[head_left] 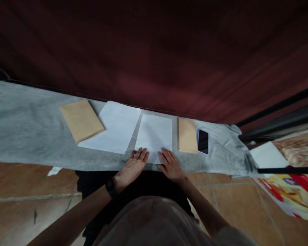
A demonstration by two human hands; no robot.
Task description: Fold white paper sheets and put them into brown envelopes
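A white sheet of paper (154, 131) lies flat on the grey cloth in front of me. My left hand (135, 167) rests on its near left corner, palm down with fingers stretched out. On the near right corner lies my right hand (170, 165), also flat with its fingers extended. Left of this sheet is a stack of white paper (118, 126), partly covered by a pile of brown envelopes (82, 119). To the right sits another brown envelope (187, 135), perhaps more than one; I cannot tell.
A phone (203, 141) lies beside the right envelope. Grey cloth (36, 126) covers the narrow surface, with a dark red curtain (149, 61) behind it. A black bar (287, 170) and a colourful printed package (292, 194) are at right. A white scrap (54, 171) lies on the tiled floor.
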